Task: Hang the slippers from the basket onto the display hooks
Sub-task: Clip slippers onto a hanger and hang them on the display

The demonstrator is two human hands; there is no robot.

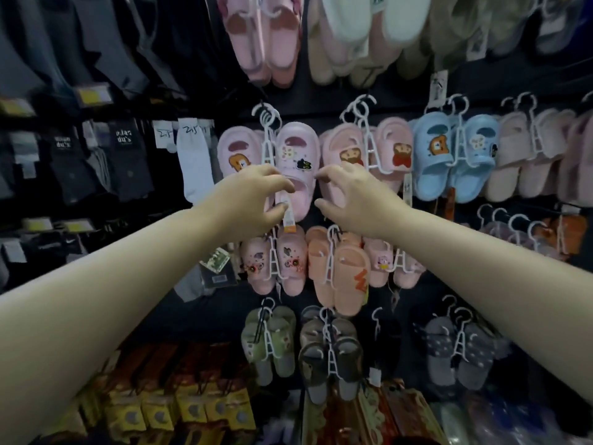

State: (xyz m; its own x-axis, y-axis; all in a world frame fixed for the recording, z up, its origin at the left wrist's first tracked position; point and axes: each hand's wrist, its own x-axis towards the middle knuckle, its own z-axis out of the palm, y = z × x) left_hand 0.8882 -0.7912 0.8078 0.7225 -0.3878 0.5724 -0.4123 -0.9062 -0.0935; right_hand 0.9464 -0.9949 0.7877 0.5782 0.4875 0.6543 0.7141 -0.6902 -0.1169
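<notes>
A: Pink foam: the pink slippers (296,155) hang on a white hanger (268,139), middle row, just right of the socks (195,165).

B: Hands?

A: Left hand (256,200) is on the pair. Fingers curl over the lower front of the right shoe, thumb at the paper tag (287,216), so it is grasping. Right hand (349,197) is just beside it on the right. Its fingers are half-curled and spread with nothing in them. The tips are near the gap to the bear-charm pair (343,146); contact, can't tell.

B: Step?

A: My read is that the pair is being settled on its hook. The display hook itself is lost against the dark panel, so I can't tell if the hanger loop sits fully on it. The basket isn't in view.

B: How to do it well?

A: Judgement only:
- Check the loop is over the hook before letting go.
- Steady the pair low with the left hand so it doesn't swing into its neighbours.
- Use the right hand to keep the bear-charm pair clear.
- Leave both shoes facing out with the tag hanging free.
- Release gently; a tug down could pop a shoe off the hanger.
</notes>
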